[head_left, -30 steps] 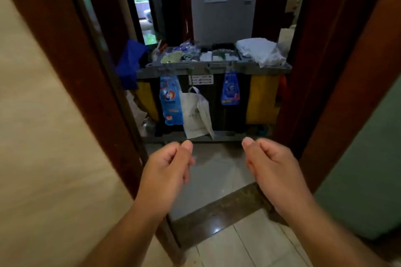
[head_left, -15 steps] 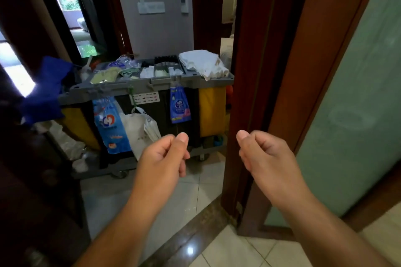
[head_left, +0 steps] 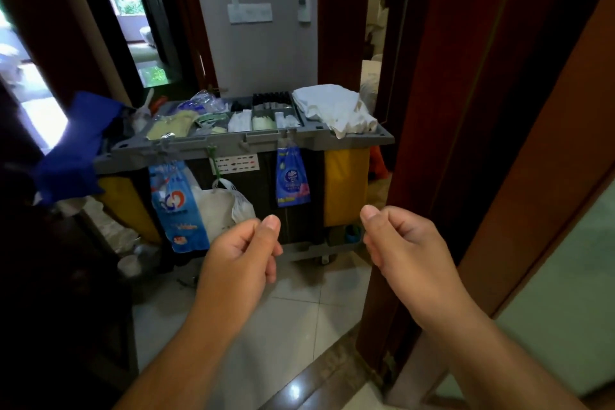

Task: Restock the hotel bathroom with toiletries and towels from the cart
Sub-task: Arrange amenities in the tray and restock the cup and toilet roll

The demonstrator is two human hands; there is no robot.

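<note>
Your cart (head_left: 253,138) stands ahead of both hands, beyond your knuckles, a grey housekeeping trolley with a divided top tray. On the tray's right end, up and beyond your right hand, lies a rumpled pile of white towels (head_left: 332,108). Toward the middle the compartments hold small toiletries (head_left: 263,118): dark little bottles in a row at the back, white packets and pale items in front; finer detail is too small to tell. A blue tissue pack (head_left: 292,180) hangs from the tray's front edge, just above the gap between your hands, and a larger blue printed bag (head_left: 174,206) and a white plastic bag (head_left: 219,206) hang up and to the left of your left hand. Yellow fabric panels (head_left: 346,186) flank the cart's dark front.

Your left hand (head_left: 238,255) and right hand (head_left: 404,250) are raised side by side, apart, forearms reaching forward. Each is curled into a loose fist with the thumb laid over the bent fingers, and neither has anything in it.

Below your hands the floor (head_left: 299,316) is pale glossy tile, with a dark stone threshold (head_left: 319,373) crossing under your wrists. A dark red wooden door frame (head_left: 442,130) rises close beside your right hand, with a frosted greenish panel (head_left: 572,303) further right. Behind the cart is a grey wall (head_left: 256,60) bearing switch plates.
</note>
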